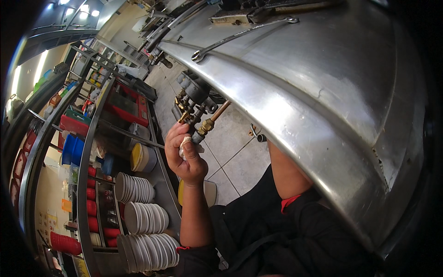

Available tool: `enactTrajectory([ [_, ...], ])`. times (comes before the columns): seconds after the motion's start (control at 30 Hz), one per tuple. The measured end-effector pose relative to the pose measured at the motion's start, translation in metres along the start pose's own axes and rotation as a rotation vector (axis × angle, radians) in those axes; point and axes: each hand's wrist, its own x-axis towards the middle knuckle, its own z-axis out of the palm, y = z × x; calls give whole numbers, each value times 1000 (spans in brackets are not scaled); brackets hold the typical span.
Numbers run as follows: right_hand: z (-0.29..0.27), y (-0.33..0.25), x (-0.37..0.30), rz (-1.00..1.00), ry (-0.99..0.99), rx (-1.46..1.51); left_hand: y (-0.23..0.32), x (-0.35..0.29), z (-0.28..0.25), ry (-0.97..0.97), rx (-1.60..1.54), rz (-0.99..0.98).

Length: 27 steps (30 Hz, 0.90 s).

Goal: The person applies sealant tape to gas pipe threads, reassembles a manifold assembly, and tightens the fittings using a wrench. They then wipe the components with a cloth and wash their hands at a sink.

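My left hand (187,159) is closed around a crumpled white cloth or tissue (186,147). It presses against the brass and grey metal pipe fitting (203,130) that sticks out from under the steel counter's edge. Above my fingertips sits a cluster of brass valves (184,108) with a dark round body (196,90). A copper-coloured pipe (221,111) runs from the fitting back under the counter. My right forearm (287,171) reaches beneath the steel counter (295,124), which hides that hand. Close to this arm, a small dark-ended metal part (260,137) shows below the edge.
A long combination wrench (244,34) lies on the counter. To the left, a metal shelf rack (87,171) holds stacked white plates (146,218), red cups (64,243) and lidded tubs (143,158). Grey floor tiles (235,161) and another tub (210,193) show below my hand.
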Motion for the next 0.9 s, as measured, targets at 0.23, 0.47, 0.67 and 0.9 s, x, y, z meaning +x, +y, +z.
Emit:
enactTrajectory([
  [0.23,2,2,1,5,-13,-22,-1,0,0,1,-4,-6],
  [0.47,4,4,1,9,-24,-40,-2,0,0,3,-11,6],
  [0.67,6,5,0,9,-29,-47,-1,0,1,7,-5,0],
  [0.9,5,6,0,10,-30,-50,0,0,1,9,-2,2],
])
